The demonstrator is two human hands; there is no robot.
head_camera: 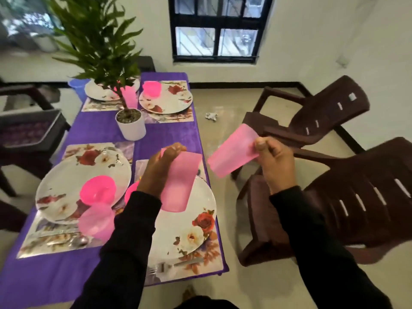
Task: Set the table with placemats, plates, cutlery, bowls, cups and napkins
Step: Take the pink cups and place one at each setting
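My left hand (156,172) grips a pale pink cup (180,184) above the near right floral plate (189,224). My right hand (274,161) holds a second pink cup (231,152), tilted, off the table's right side over the floor. On the near left plate (66,175) sits a bright pink bowl (98,189), and another pink cup (97,219) stands at its front edge. A second bowl (131,194) shows partly behind my left wrist. Both far plates (169,101) carry pink ware. Floral placemats (44,244) lie under the plates, with a fork (171,265) and a spoon (78,241) on them.
A purple cloth (100,130) covers the table. A potted fern in a white pot (131,124) stands at the middle. Brown plastic chairs (334,197) crowd the right side, more chairs stand at the left. A crumpled scrap (210,116) lies on the floor.
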